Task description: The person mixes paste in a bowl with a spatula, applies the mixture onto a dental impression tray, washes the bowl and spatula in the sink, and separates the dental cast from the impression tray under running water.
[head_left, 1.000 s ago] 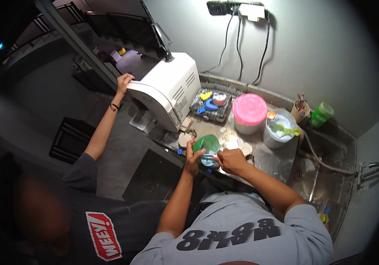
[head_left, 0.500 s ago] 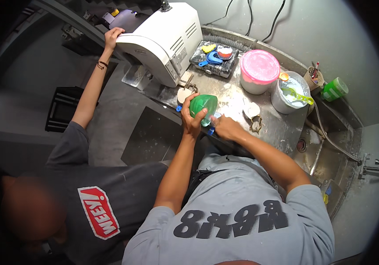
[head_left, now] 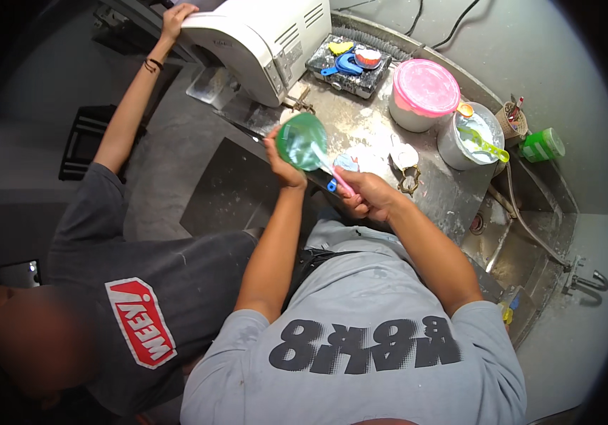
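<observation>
My left hand [head_left: 288, 171] is wrapped round a green mixing bowl [head_left: 291, 150], its mouth turned up toward me. In my right hand [head_left: 373, 197] is a spatula with a pink handle [head_left: 341, 182]; its pale blade reaches into the bowl. What the bowl contains is hard to make out. Just beyond my right hand, on the counter, lies a blue impression tray [head_left: 331, 185] with pale blue material [head_left: 346, 162], partly hidden by the hand. To its right, a white plaster cast [head_left: 404, 155] sits beside a brass-coloured metal frame [head_left: 409, 183].
A white machine [head_left: 261, 42] stands at the back left, with a co-worker's hand [head_left: 175, 20] on it. Behind are a black box [head_left: 350, 83] bearing dental trays, a pink-lidded tub [head_left: 426, 88] and a powder bucket [head_left: 453, 149] with a green scoop. The sink [head_left: 513, 244] lies right.
The bowl has turned so its inside faces me more. My right hand has shifted from beside the blue tray and now shows the spatula in the bowl. The whole view has moved slightly.
</observation>
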Action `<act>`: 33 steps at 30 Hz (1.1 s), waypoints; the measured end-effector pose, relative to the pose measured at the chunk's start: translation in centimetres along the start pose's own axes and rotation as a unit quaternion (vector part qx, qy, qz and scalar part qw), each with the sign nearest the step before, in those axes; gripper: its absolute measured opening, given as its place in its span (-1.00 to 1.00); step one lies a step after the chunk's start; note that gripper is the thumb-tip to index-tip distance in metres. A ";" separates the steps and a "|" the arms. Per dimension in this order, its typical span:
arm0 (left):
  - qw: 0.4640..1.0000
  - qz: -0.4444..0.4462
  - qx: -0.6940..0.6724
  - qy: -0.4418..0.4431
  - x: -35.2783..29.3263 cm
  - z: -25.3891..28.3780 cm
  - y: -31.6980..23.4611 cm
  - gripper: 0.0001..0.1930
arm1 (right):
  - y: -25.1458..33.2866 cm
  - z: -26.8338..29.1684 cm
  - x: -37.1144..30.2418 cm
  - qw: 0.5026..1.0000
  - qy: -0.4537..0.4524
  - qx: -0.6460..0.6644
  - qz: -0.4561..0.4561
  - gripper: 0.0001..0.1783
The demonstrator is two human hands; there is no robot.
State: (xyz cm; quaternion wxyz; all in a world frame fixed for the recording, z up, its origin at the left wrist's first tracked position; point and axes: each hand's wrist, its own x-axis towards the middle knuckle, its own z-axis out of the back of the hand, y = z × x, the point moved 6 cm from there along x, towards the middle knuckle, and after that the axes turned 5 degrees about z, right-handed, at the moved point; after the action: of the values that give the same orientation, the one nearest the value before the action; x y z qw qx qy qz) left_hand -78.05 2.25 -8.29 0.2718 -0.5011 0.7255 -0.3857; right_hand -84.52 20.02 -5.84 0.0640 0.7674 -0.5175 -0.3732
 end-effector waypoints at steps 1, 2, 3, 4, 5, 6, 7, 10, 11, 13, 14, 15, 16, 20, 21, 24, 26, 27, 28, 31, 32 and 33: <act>1.000 0.005 -0.019 -0.011 0.3 1.0 -0.4 -0.42 | 0.4 1.7 -0.3 0.993 -0.070 -0.092 0.041 -0.44; 0.999 0.007 -0.038 -0.027 0.6 2.1 -1.0 -0.43 | 1.6 3.3 -0.9 0.961 -0.151 -0.226 0.049 -0.41; 0.998 0.001 -0.032 -0.050 0.7 2.6 -1.6 -0.41 | 2.5 6.6 -0.9 0.880 -0.228 -0.394 0.136 -0.41; 0.997 0.000 -0.023 -0.074 0.6 3.2 -2.1 -0.39 | 2.4 8.7 -1.2 0.758 -0.288 -0.544 0.214 -0.40; 0.997 -0.012 -0.018 -0.075 0.5 4.1 -2.5 -0.39 | 2.6 8.4 -2.0 0.718 -0.325 -0.584 0.195 -0.41; 0.997 -0.011 -0.019 -0.078 0.5 4.9 -2.6 -0.39 | 3.2 7.7 -2.8 0.673 -0.361 -0.621 0.180 -0.42; 0.997 -0.011 -0.018 -0.077 0.2 5.6 -2.5 -0.39 | 2.9 7.6 -2.9 0.627 -0.371 -0.662 0.178 -0.45; 0.997 0.000 -0.024 -0.078 -0.3 6.6 -2.0 -0.43 | 1.7 8.0 -1.8 0.547 -0.366 -0.739 0.143 -0.48; 0.997 0.006 -0.030 -0.074 -0.5 6.6 -1.9 -0.46 | 1.2 8.0 -1.4 0.511 -0.349 -0.768 0.163 -0.52; 0.996 0.013 -0.027 -0.082 -0.7 6.8 -1.8 -0.46 | 0.3 8.8 -0.6 0.491 -0.354 -0.778 0.170 -0.54; 0.996 0.016 -0.024 -0.084 -0.8 7.1 -1.7 -0.46 | 0.1 8.8 -0.3 0.470 -0.361 -0.784 0.183 -0.56; 0.997 0.017 -0.020 -0.072 -0.7 7.3 -1.7 -0.46 | -0.2 9.1 -0.1 0.471 -0.358 -0.786 0.179 -0.56; 0.997 0.019 -0.019 -0.076 -0.8 7.5 -1.6 -0.46 | -0.3 9.2 0.0 0.461 -0.364 -0.786 0.193 -0.58; 0.996 0.034 -0.020 -0.081 -0.9 7.5 -1.4 -0.46 | -0.1 8.4 0.0 0.462 -0.365 -0.776 0.224 -0.62; 0.997 0.035 -0.021 -0.072 -0.8 7.4 -1.3 -0.46 | -0.1 8.5 0.1 0.463 -0.364 -0.777 0.222 -0.62; 0.997 0.036 -0.019 -0.072 -0.7 7.1 -0.8 -0.44 | 0.3 8.2 0.3 0.479 -0.357 -0.770 0.226 -0.63; 0.996 0.036 -0.016 -0.081 -0.6 6.9 -0.6 -0.41 | 0.6 7.8 0.3 0.488 -0.353 -0.764 0.231 -0.63; 0.996 0.036 -0.015 -0.085 -0.6 6.8 -0.6 -0.41 | 0.6 7.9 0.3 0.488 -0.352 -0.765 0.230 -0.63; 0.995 0.036 -0.015 -0.088 -0.6 6.7 -0.5 -0.41 | 0.6 8.2 0.4 0.489 -0.354 -0.767 0.218 -0.62; 0.995 0.035 -0.012 -0.089 -0.5 6.6 -0.3 -0.40 | 0.8 8.7 0.6 0.502 -0.362 -0.759 0.203 -0.60; 0.996 0.035 -0.009 -0.084 -0.5 6.4 -0.4 -0.40 | 0.9 8.9 0.6 0.514 -0.368 -0.748 0.200 -0.58; 0.996 0.035 -0.009 -0.084 -0.6 6.3 -0.4 -0.40 | 0.9 8.9 0.7 0.514 -0.368 -0.748 0.200 -0.58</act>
State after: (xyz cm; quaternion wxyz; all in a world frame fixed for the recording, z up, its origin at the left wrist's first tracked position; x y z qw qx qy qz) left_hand -72.71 0.88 -11.45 0.3404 -0.5085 0.7207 -0.3257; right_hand -90.79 21.63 -12.12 0.4914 0.1057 -0.1638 -0.8488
